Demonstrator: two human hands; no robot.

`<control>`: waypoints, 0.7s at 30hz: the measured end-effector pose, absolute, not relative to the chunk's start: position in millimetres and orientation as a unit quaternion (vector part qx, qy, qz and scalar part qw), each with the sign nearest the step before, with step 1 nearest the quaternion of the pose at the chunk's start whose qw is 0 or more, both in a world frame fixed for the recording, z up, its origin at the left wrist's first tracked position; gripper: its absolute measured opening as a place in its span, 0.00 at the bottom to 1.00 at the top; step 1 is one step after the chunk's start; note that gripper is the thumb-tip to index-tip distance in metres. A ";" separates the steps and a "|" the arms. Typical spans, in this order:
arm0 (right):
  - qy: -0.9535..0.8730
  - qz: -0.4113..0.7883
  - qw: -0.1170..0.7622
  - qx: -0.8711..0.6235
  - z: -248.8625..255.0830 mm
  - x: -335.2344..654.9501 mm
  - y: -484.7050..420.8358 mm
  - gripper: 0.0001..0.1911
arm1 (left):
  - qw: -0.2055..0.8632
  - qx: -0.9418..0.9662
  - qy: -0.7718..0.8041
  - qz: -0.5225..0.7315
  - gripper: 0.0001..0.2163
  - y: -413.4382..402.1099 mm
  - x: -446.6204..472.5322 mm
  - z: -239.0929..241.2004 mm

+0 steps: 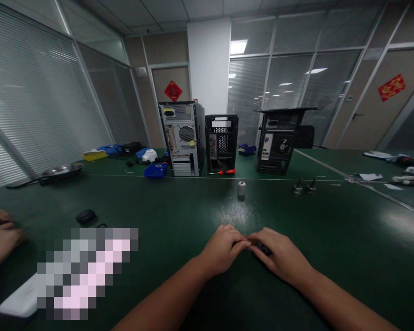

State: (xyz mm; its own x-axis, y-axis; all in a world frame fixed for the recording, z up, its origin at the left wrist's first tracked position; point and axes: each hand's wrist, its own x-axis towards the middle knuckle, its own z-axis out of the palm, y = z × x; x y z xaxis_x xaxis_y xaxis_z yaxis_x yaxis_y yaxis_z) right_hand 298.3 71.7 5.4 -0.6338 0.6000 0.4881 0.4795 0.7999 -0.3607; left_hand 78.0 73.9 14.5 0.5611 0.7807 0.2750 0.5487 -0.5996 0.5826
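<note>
My left hand (223, 250) and my right hand (279, 255) rest on the dark green table (331, 239), fingertips meeting near the middle front. Between them sits a small dark object (264, 249), pinched under my right fingers and touched by my left fingertips; most of it is hidden. A small silver cylinder (241, 188) stands upright on the table beyond my hands.
Three computer towers (182, 138) (221, 142) (279, 140) stand at the back, a red-handled screwdriver (226, 172) in front. Two small metal pieces (304, 186) lie right. A black puck (86, 216), metal pan (60, 172), and another person's hands (0, 234) sit left.
</note>
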 end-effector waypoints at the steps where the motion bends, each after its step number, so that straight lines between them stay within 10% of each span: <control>1: -0.901 0.089 0.306 -0.295 6.3 298.4 71.3 0.16 | 0.223 0.854 0.389 0.264 0.12 73.8 77.9 14.4; 12: -0.888 0.003 0.236 -0.395 6.6 330.2 88.4 0.24 | 0.195 0.848 0.415 0.266 0.16 69.6 79.6 19.0; 21: -0.745 -0.047 0.181 -0.640 -8.6 596.9 151.9 0.44 | 0.197 0.842 0.426 0.265 0.13 66.7 78.4 22.3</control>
State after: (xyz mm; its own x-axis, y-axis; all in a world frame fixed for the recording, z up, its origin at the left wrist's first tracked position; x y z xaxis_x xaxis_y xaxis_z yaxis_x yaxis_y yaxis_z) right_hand 596.9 151.9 -8.6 -0.1142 0.9367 0.3309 0.9711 0.1755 -0.1616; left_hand 78.4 66.7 22.3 0.4963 0.8221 0.2790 0.6130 -0.5595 0.5578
